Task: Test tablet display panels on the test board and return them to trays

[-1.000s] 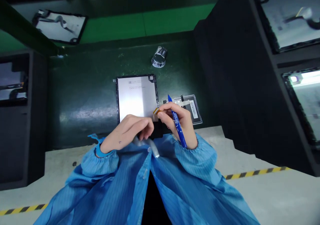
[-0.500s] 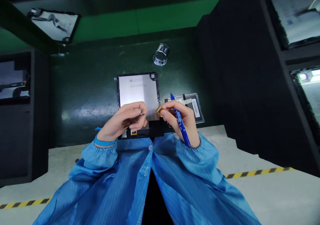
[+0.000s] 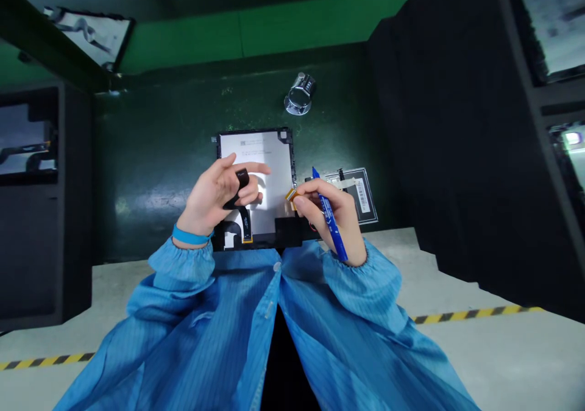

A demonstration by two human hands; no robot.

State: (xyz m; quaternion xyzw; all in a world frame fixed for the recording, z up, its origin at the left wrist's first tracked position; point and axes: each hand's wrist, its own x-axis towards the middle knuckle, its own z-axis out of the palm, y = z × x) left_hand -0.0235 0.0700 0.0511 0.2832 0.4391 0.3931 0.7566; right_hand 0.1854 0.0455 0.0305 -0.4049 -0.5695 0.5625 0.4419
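Observation:
A display panel (image 3: 276, 155) with a pale back and black edges lies on the dark green bench. Over its left part is my left hand (image 3: 214, 191), palm turned up and fingers apart, with a black flex cable (image 3: 242, 180) lying against the fingers. My right hand (image 3: 336, 210) pinches a small orange-gold connector (image 3: 291, 195) between thumb and fingertip at the panel's right edge. A blue marker pen (image 3: 331, 225) rests across the same hand, its tip pointing away from me. Another orange-ended cable end (image 3: 247, 238) shows near the panel's lower left.
A shiny round metal object (image 3: 300, 94) stands behind the panel. To the right lies a dark plate with a white label (image 3: 362, 195). Black racks (image 3: 73, 216) holding panels flank the bench, and another panel (image 3: 98, 36) leans at the back left.
My left hand has opened and turned palm up, and the black cable now shows by its fingers. My right hand keeps its pinch. The view has shifted slightly.

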